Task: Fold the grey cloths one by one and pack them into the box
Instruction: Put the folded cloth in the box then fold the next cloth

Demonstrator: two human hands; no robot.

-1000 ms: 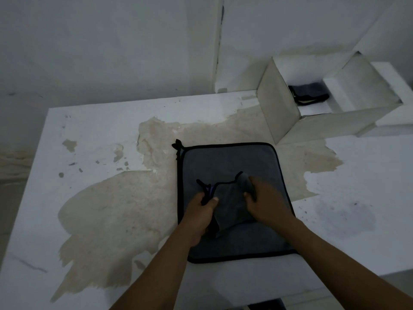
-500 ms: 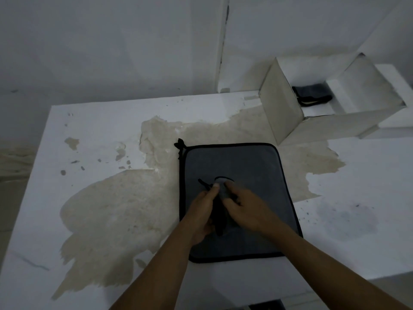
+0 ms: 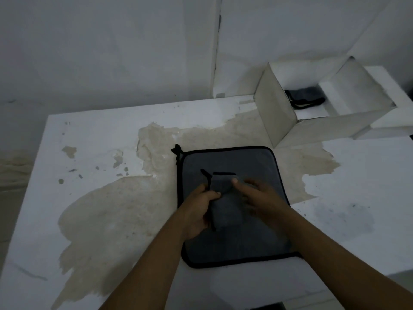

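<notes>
A small folded grey cloth (image 3: 224, 198) with black trim lies on top of a flat grey cloth (image 3: 234, 162) spread on the table. My left hand (image 3: 197, 211) grips the folded cloth's left edge, thumb on top. My right hand (image 3: 261, 198) rests flat on its right side, fingers spread, thumb at its upper edge. The open white box (image 3: 277, 113) stands at the back right, with another folded grey cloth (image 3: 306, 97) inside it.
The white table (image 3: 89, 139) has large beige stains where its surface has peeled. A white wall runs behind it. The table's front edge is close below the flat cloth; a dark object shows under the edge at the bottom.
The loose, bunched cloth held between both hands has been folded into a compact narrow rectangle and pressed down. My right hand went from pinching it to lying flat.
</notes>
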